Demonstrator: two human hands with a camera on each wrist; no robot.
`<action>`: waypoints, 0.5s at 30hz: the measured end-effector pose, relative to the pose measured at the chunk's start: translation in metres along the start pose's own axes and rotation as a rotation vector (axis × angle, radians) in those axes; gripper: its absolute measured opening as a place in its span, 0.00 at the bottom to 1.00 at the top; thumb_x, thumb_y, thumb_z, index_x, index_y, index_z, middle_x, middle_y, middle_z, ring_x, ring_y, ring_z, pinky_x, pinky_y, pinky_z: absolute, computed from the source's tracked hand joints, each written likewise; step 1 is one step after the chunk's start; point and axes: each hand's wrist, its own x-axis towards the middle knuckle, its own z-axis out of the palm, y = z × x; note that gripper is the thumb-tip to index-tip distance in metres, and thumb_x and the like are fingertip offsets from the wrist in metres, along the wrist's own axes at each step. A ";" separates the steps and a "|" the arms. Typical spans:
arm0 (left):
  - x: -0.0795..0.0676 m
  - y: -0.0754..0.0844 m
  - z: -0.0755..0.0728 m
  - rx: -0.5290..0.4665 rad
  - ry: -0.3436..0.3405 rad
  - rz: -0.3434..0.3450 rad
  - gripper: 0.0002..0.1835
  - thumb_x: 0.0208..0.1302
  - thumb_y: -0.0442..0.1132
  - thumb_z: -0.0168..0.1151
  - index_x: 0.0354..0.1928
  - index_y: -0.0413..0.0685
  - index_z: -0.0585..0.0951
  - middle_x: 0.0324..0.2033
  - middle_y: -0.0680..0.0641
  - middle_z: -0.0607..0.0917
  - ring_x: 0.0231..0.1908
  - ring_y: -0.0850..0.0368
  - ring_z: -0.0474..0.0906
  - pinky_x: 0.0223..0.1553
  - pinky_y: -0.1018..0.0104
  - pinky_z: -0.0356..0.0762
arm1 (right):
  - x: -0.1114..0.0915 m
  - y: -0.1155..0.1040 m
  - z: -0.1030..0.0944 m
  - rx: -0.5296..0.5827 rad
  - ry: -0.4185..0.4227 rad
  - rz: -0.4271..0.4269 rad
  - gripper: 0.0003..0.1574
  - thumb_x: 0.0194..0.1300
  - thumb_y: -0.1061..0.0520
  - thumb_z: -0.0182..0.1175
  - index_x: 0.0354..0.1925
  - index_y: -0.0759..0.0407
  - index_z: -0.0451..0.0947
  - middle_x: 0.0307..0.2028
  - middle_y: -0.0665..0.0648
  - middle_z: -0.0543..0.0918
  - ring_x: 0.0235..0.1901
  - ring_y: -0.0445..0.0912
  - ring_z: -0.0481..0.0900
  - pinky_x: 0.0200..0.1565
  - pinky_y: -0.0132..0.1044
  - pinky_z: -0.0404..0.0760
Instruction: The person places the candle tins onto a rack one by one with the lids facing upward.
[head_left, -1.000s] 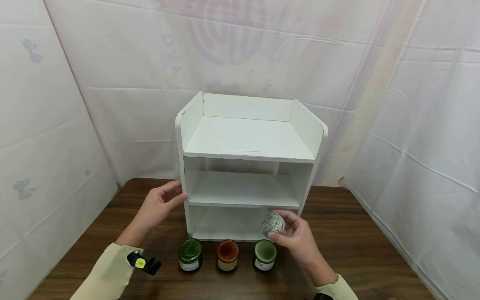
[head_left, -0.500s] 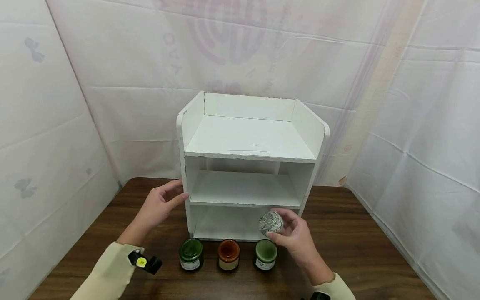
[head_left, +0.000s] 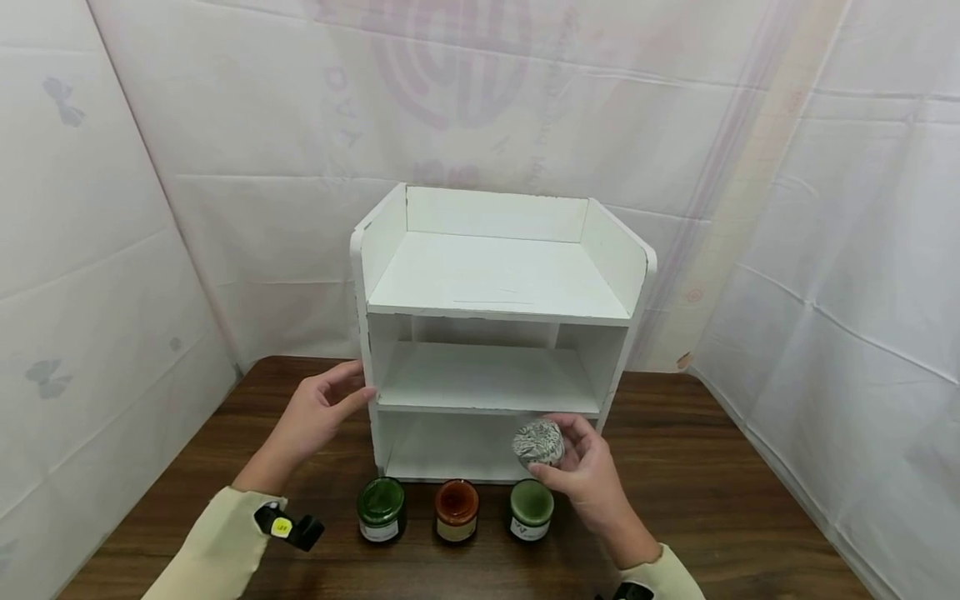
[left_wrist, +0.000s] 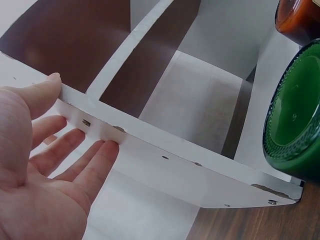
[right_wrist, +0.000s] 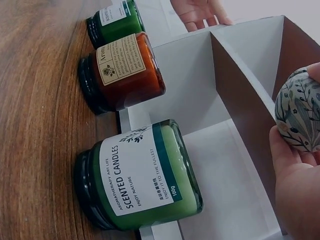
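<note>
A small round tin (head_left: 538, 442) with a leaf pattern is pinched between the thumb and fingers of my right hand (head_left: 592, 475). That hand holds it in front of the white shelf unit's lowest compartment, above the pale green candle jar (head_left: 531, 508). In the right wrist view the tin (right_wrist: 300, 107) is partly cut off by the frame edge. My left hand (head_left: 311, 412) touches the left side panel of the white shelf unit (head_left: 498, 279). Its thumb rests on the panel's front edge, and its loosely extended fingers lie against the outer face (left_wrist: 150, 155).
An amber candle jar (head_left: 456, 510) and a dark green candle jar (head_left: 381, 508) stand in a row with the pale green one, black lids down, before the unit. All stand on the brown wooden table (head_left: 697, 500). White patterned sheets (head_left: 247, 125) hang behind and beside it.
My right hand has shifted slightly left with the tin, and the tin has turned so more of its patterned flat face shows. The left hand and the jars stay in place.
</note>
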 end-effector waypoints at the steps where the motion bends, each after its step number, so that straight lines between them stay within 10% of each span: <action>1: 0.000 0.000 0.000 0.001 0.000 0.001 0.27 0.73 0.46 0.64 0.70 0.48 0.76 0.63 0.40 0.82 0.52 0.72 0.79 0.49 0.75 0.80 | 0.000 0.000 0.000 0.002 0.001 -0.002 0.43 0.49 0.79 0.68 0.61 0.80 0.61 0.53 0.54 0.79 0.50 0.41 0.81 0.50 0.29 0.85; 15: -0.001 -0.001 0.000 0.015 -0.004 0.003 0.26 0.73 0.47 0.64 0.70 0.49 0.76 0.64 0.41 0.81 0.53 0.72 0.79 0.50 0.75 0.80 | 0.001 -0.001 0.004 0.023 -0.008 -0.058 0.41 0.45 0.80 0.65 0.58 0.70 0.65 0.54 0.53 0.78 0.53 0.40 0.80 0.52 0.30 0.84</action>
